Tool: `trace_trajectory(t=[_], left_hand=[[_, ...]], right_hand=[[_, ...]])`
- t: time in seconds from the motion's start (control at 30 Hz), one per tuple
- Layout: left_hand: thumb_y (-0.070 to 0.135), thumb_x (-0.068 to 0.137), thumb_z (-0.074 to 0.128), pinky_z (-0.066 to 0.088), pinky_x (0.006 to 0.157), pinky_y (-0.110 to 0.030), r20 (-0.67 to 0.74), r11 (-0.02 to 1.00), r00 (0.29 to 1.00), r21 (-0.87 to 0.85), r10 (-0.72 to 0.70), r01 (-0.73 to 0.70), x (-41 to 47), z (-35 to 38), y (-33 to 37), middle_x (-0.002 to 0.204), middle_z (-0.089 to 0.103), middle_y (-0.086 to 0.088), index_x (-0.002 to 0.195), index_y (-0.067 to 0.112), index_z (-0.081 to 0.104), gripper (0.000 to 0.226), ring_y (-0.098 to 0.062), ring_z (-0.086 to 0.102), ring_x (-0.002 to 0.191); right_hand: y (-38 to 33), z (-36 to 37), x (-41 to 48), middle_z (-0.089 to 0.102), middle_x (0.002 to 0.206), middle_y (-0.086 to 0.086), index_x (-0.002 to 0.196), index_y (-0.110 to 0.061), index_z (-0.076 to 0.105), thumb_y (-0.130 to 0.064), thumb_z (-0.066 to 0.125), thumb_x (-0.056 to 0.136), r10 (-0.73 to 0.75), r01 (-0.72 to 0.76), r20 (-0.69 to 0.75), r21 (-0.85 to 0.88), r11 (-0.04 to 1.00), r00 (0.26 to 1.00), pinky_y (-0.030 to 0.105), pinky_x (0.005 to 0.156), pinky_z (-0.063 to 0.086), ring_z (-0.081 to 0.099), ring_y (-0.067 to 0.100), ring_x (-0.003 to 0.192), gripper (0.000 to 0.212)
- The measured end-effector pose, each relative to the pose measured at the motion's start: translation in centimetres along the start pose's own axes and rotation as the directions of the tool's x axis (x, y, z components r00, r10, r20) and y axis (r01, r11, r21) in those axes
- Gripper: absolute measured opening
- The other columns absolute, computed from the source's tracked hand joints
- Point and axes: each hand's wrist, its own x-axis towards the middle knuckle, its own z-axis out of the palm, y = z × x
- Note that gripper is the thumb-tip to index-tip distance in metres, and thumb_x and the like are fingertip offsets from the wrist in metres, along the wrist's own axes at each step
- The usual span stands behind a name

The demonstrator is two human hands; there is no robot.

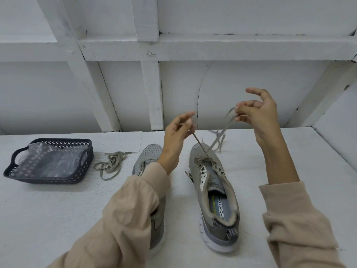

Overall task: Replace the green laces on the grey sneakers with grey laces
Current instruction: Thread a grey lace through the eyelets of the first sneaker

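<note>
Two grey sneakers stand on the white table, toes pointing away from me. The right sneaker has a grey lace threaded through its front eyelets, and both lace ends rise in a V. My left hand pinches the left end above the toe. My right hand pinches the right end higher up, and the lace's loose tail blurs behind the shoe. The left sneaker is largely hidden under my left sleeve. A loose heap of greenish-grey laces lies on the table left of the shoes.
A dark perforated basket holding a clear plastic bag sits at the left of the table. A white panelled wall rises right behind the table's far edge.
</note>
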Motion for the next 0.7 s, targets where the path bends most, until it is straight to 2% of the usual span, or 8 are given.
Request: trace_trajectory(t=[0.13,0.23,0.33,0.43,0.5,0.6,0.7], left_hand=[[-0.005,0.096,0.047,0.051,0.083,-0.025,-0.060,0.994,0.993,0.037,0.105,-0.103,1.0,-0.7,1.4,0.099,0.061,0.004,0.118,0.011,0.062,0.031,-0.009,0.058,0.078],[-0.015,0.089,0.043,0.051,0.085,-0.024,-0.037,0.958,0.975,0.197,0.220,-0.209,1.4,-1.5,2.2,0.112,0.061,-0.001,0.120,0.012,0.062,0.045,-0.009,0.062,0.086],[-0.017,0.080,0.047,0.051,0.083,-0.024,0.024,0.769,0.909,0.524,0.416,-0.366,1.6,-2.8,2.2,0.109,0.062,0.004,0.116,0.016,0.066,0.052,-0.006,0.063,0.091],[-0.001,0.084,0.063,0.055,0.078,-0.031,-0.044,0.646,0.851,0.672,0.523,-0.362,1.6,-4.1,2.2,0.098,0.067,0.010,0.104,0.021,0.072,0.032,-0.007,0.065,0.084],[0.011,0.084,0.068,0.055,0.077,-0.035,-0.087,0.625,0.841,0.710,0.534,-0.323,1.5,-4.6,2.4,0.091,0.069,0.012,0.096,0.025,0.074,0.020,-0.007,0.065,0.079],[0.030,0.084,0.070,0.054,0.072,-0.033,-0.060,0.594,0.842,0.736,0.536,-0.326,0.7,-4.4,2.4,0.079,0.067,0.013,0.083,0.030,0.072,0.002,-0.008,0.063,0.073],[0.042,0.081,0.065,0.044,0.063,-0.022,0.011,0.493,0.839,0.805,0.543,-0.330,0.2,-3.9,2.3,0.073,0.056,0.014,0.071,0.032,0.064,0.014,-0.007,0.052,0.072]], right_hand=[[0.0,-0.7,0.2,0.062,0.087,0.011,0.110,-0.011,0.067,0.015,0.057,0.076,-0.108,0.103,-0.084,-0.060,0.993,0.991,0.026,0.058,0.054,0.064,0.017,0.063,0.043],[0.3,-0.8,0.3,0.068,0.089,0.011,0.103,-0.009,0.070,0.013,0.055,0.079,-0.149,0.146,-0.063,-0.046,0.988,0.987,0.028,0.067,0.056,0.068,0.020,0.078,0.036],[0.9,-1.0,0.4,0.071,0.094,0.009,0.100,-0.011,0.070,0.014,0.055,0.081,-0.192,0.191,-0.019,-0.059,0.980,0.981,0.030,0.079,0.058,0.070,0.020,0.091,0.034],[1.7,-1.7,0.4,0.073,0.099,0.006,0.100,-0.011,0.071,0.013,0.062,0.076,-0.262,0.249,-0.076,-0.153,0.956,0.962,0.031,0.088,0.056,0.071,0.016,0.093,0.035],[2.4,-2.1,0.4,0.073,0.100,0.004,0.101,-0.011,0.071,0.013,0.063,0.076,-0.273,0.248,-0.109,-0.204,0.947,0.956,0.030,0.090,0.056,0.070,0.013,0.093,0.036],[3.3,-2.6,0.3,0.073,0.100,0.002,0.101,-0.012,0.072,0.012,0.059,0.076,-0.277,0.242,-0.117,-0.250,0.938,0.954,0.029,0.090,0.055,0.070,0.011,0.094,0.037],[4.1,-2.8,0.4,0.073,0.095,0.001,0.097,-0.015,0.073,0.009,0.058,0.076,-0.266,0.230,-0.094,-0.284,0.931,0.959,0.031,0.088,0.056,0.070,0.013,0.090,0.035]])
